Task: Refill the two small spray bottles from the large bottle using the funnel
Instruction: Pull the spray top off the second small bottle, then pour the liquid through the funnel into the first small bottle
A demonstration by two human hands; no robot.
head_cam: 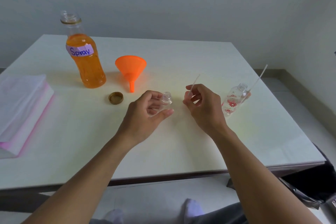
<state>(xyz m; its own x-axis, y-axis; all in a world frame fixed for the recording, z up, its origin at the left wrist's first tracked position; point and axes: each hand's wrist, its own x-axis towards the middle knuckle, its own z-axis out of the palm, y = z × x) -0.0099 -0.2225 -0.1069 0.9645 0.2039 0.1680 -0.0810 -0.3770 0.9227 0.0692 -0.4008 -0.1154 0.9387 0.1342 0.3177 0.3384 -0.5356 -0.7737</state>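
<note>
Over the near edge of the pale worktop [181, 151] two bare forearms reached in. The left hand [145, 112] gripped a small clear bottle [167, 99] near the middle of the worktop, its fingers [154, 106] curled round the body and the thumb laid across the front; the bottle stood upright with its threaded neck open, though whether its base touched the worktop could not be told. Just beside it, toward the right edge, the right hand [201, 107] pinched a thin clear dip tube [195, 81] between narrow, curled fingers [188, 94], the tube slanting up and away; whatever was fixed to its lower end was hidden in the hand. Beyond that hand, near the right edge, a flowered bottle [233, 102] with red prints stood open-necked, and a second tube [258, 78] rose at a slant from just behind it. Left of the held bottle a gold cap [116, 98] lay open side up. Farther in, the orange funnel [131, 69] lay tilted on its side, spout pointing toward the near edge. Toward the far left corner stood the large bottle [85, 56], uncapped, mostly full of orange liquid and labelled "Spray." At the left edge lay a stack of pink-edged sheets [23, 107].
</note>
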